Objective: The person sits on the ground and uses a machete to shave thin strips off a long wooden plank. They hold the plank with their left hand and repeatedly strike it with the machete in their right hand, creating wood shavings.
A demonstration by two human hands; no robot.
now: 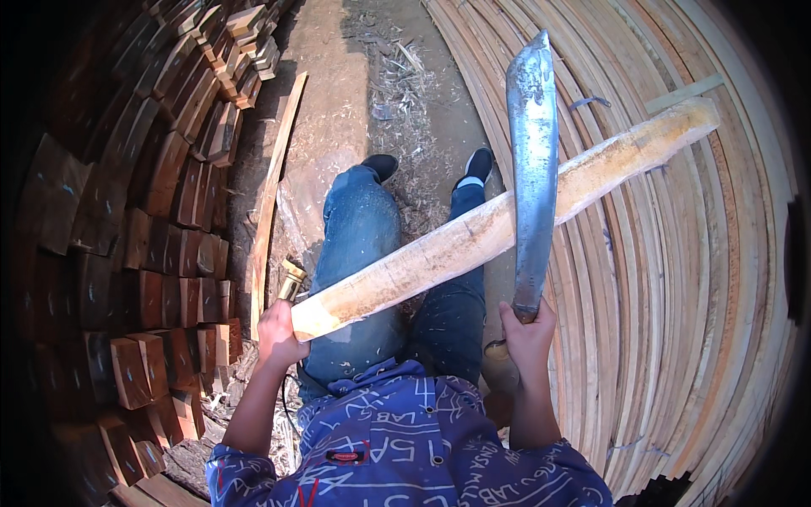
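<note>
My right hand [530, 338] is closed round the handle of a machete [534, 160]. Its broad, worn steel blade points up and away from me. The near end of a long, pale, rough-hewn wooden board [414, 269] is gripped in my left hand [280, 336]. From there the board slants across my thighs up to the right, and its far end lies over a stack of planks. The blade crosses in front of the board; whether they touch I cannot tell. Just beyond my left hand shows a small brass-coloured object [291, 279], its kind unclear.
Stacked sawn timber blocks [173, 203] rise along my left side. Long thin planks [659, 279] are piled on my right. A narrow wooden strip [279, 194] lies left of my legs, and wood shavings [410, 93] litter the ground ahead.
</note>
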